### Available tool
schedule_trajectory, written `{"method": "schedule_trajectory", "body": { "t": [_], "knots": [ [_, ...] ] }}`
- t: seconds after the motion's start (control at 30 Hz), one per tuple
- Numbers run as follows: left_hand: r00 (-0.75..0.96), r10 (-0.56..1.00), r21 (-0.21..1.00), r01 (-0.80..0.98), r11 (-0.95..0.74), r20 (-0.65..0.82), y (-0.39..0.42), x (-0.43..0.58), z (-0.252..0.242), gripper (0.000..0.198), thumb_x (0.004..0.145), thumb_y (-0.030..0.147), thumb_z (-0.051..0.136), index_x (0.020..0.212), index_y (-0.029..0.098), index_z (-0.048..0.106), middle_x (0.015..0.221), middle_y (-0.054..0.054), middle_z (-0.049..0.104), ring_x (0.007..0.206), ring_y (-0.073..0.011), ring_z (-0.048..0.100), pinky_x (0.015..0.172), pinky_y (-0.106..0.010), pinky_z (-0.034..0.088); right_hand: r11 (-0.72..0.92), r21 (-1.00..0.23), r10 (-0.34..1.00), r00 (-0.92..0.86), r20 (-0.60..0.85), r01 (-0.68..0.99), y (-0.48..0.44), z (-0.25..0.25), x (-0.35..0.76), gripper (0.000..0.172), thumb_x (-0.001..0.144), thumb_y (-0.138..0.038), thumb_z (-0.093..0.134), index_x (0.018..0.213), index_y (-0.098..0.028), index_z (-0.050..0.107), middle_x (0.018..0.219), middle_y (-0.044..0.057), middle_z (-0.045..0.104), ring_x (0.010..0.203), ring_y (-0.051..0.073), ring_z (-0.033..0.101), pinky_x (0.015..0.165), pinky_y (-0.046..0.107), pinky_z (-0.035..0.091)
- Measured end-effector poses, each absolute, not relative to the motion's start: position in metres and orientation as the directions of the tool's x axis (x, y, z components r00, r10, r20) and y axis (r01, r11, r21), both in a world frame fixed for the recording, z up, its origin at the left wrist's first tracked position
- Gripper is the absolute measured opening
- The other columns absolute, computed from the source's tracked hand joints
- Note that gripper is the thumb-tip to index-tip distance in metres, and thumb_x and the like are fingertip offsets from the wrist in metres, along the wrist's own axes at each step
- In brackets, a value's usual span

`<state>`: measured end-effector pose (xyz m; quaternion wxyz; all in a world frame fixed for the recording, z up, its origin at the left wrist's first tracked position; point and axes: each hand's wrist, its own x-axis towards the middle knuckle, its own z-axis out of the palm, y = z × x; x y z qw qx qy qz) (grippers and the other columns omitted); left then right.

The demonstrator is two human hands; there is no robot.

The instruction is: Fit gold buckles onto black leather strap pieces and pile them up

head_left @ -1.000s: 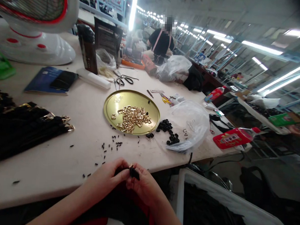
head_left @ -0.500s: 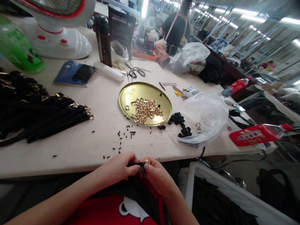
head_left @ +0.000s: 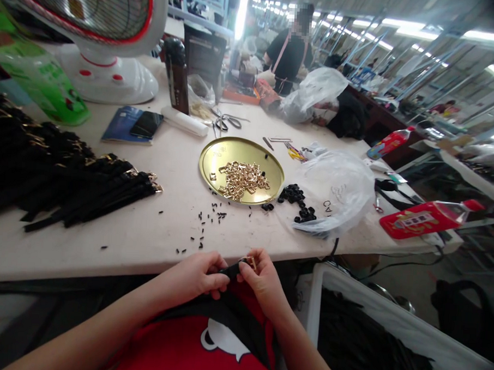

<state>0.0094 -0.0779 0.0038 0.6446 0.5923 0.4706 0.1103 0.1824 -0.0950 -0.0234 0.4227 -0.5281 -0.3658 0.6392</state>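
Just off the table's front edge, my left hand (head_left: 208,273) pinches a black strap (head_left: 230,270). My right hand (head_left: 260,275) grips the same strap's other end, where a gold buckle (head_left: 251,261) shows between thumb and fingers. How the buckle sits on the strap is partly hidden by the fingers. Beyond the hands lies a round gold tray (head_left: 210,150) holding a heap of gold buckles (head_left: 244,180). Small black pieces (head_left: 219,215) are scattered on the table before it. More black rings or loops (head_left: 292,195) lie beside the tray, by a clear plastic bag (head_left: 340,194).
A pile of black straps with gold buckles (head_left: 75,177) covers the table's left. Behind it stand a green bottle (head_left: 50,83) and a white fan (head_left: 108,81). A red-labelled bottle (head_left: 421,219) lies at right. Below, a white bin (head_left: 316,302) holds black strips. A person (head_left: 289,53) stands farther back.
My right hand has lifted slightly and turned, so more of the gold buckle and the strap shows between the hands. The camera view has shifted a little to the left.
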Motion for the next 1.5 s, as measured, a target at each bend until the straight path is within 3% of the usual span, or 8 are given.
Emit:
{"method": "schedule_trajectory", "body": {
  "t": [0.3,0.6,0.7,0.93,1.17,1.3,1.4,1.5],
  "knots": [
    [0.546,0.673,0.858,0.419,0.297,-0.500,-0.081,0.017,-0.003,0.031,0.070,0.031,0.050,0.096,0.015,0.055,0.073,-0.001,0.065,0.064,-0.0145,0.060,0.055,-0.022,0.042,-0.306,-0.945,0.932,-0.164,-0.322,0.115,-0.106,-0.025,0.189,0.016,0.072,-0.029,0.056,0.080,-0.018,0.049,0.054,-0.007,0.048,0.049,0.009,0.046,0.049,0.021,0.036],
    [0.457,0.721,0.793,0.571,0.210,-0.520,-0.079,0.022,-0.012,0.024,0.071,0.029,0.045,0.084,0.017,0.060,0.068,0.001,0.066,0.062,-0.0144,0.060,0.057,-0.022,0.040,0.085,-0.872,0.978,-0.208,-0.020,0.483,-0.109,-0.031,0.188,0.008,0.076,-0.014,0.048,0.077,-0.018,0.054,0.073,0.001,0.054,0.068,0.014,0.050,0.062,0.025,0.039],
    [0.454,0.737,0.771,0.621,0.142,-0.501,-0.076,0.028,-0.013,0.023,0.070,0.028,0.044,0.082,0.019,0.062,0.063,0.002,0.065,0.060,-0.0140,0.058,0.055,-0.022,0.038,0.060,-0.888,0.976,-0.211,-0.042,0.457,-0.107,-0.033,0.189,0.008,0.075,-0.014,0.047,0.076,-0.019,0.054,0.073,0.001,0.054,0.066,0.013,0.050,0.061,0.024,0.040],
    [0.545,0.672,0.853,0.442,0.278,-0.502,-0.064,0.015,-0.015,0.023,0.068,0.025,0.050,0.087,0.018,0.060,0.077,0.001,0.067,0.069,-0.0143,0.059,0.061,-0.022,0.041,-0.332,-0.932,0.934,-0.090,-0.347,0.142,-0.097,-0.038,0.187,0.012,0.075,-0.029,0.053,0.077,-0.018,0.050,0.052,-0.006,0.048,0.048,0.010,0.047,0.049,0.021,0.038],
    [0.430,0.695,0.817,0.308,0.487,-0.576,-0.069,0.026,-0.031,0.016,0.065,0.026,0.055,0.076,0.016,0.051,0.063,0.001,0.064,0.056,-0.0122,0.057,0.051,-0.020,0.041,-0.330,-0.927,0.941,-0.011,-0.337,0.179,-0.103,-0.045,0.176,0.018,0.074,-0.035,0.054,0.076,-0.017,0.052,0.053,-0.004,0.050,0.048,0.011,0.048,0.046,0.021,0.038],
    [0.423,0.712,0.814,0.441,0.379,-0.561,-0.068,0.020,-0.023,0.018,0.065,0.027,0.053,0.080,0.017,0.055,0.062,0.001,0.063,0.058,-0.0136,0.058,0.050,-0.021,0.040,-0.316,-0.911,0.938,-0.055,-0.342,0.265,-0.103,-0.053,0.185,0.026,0.074,-0.041,0.053,0.083,-0.017,0.057,0.061,0.001,0.059,0.053,0.015,0.054,0.050,0.024,0.045],
    [0.388,0.736,0.770,0.576,0.276,-0.554,-0.064,0.007,-0.007,0.023,0.067,0.030,0.051,0.086,0.018,0.058,0.066,0.001,0.065,0.060,-0.0144,0.058,0.049,-0.021,0.039,-0.243,-0.921,0.948,-0.126,-0.292,0.305,-0.093,-0.058,0.197,0.031,0.070,-0.044,0.058,0.090,-0.020,0.061,0.088,0.007,0.066,0.078,0.021,0.061,0.071,0.029,0.050],
    [0.343,0.771,0.729,0.647,0.221,-0.537,-0.062,0.000,0.006,0.026,0.065,0.032,0.053,0.087,0.023,0.062,0.076,0.000,0.067,0.068,-0.0162,0.059,0.051,-0.021,0.038,-0.291,-0.911,0.922,-0.169,-0.349,0.294,-0.084,-0.064,0.202,0.034,0.063,-0.050,0.061,0.082,-0.022,0.064,0.083,0.007,0.068,0.081,0.025,0.063,0.071,0.030,0.052]
  ]
}}
